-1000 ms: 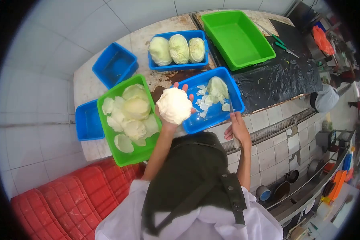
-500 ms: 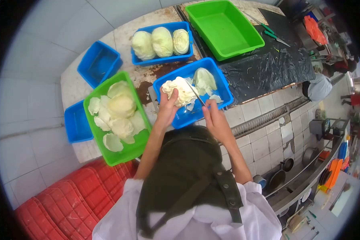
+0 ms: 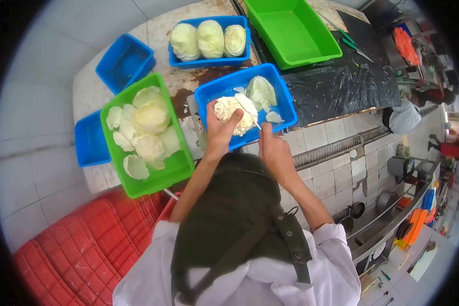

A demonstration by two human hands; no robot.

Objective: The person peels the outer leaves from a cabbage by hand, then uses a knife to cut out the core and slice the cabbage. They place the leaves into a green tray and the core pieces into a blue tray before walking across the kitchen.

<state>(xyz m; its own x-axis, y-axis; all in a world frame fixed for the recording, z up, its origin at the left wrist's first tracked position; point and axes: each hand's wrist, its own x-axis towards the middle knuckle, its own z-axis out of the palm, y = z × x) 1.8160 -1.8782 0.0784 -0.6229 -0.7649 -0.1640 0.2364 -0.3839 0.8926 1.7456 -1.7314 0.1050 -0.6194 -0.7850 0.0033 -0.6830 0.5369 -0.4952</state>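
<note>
My left hand (image 3: 220, 131) grips a pale, ragged cabbage (image 3: 227, 109) from the near side, thumb on top. It is held over a blue tray (image 3: 288, 103). My right hand (image 3: 276, 154) is closed around a knife (image 3: 257, 125), its handle mostly hidden in the fist. The blade lies against the cabbage's right side, where a pale slice or leaf shows. Elsewhere in the tray are a larger pale green cabbage piece (image 3: 261, 93) and a small leaf scrap (image 3: 274, 117).
Left of my arms, a green tub (image 3: 187, 159) holds peeled cabbage leaves and pieces. Three whole cabbages (image 3: 210, 40) fill a blue tray behind. A large green tub (image 3: 294, 31) and green-handled scissors (image 3: 353, 43) lie farther back. Red crates (image 3: 81, 255) stand at lower left.
The knife has shifted lower along the cabbage's right side, and the cabbage has turned slightly in my left hand. The view has shifted, so the trays appear higher.
</note>
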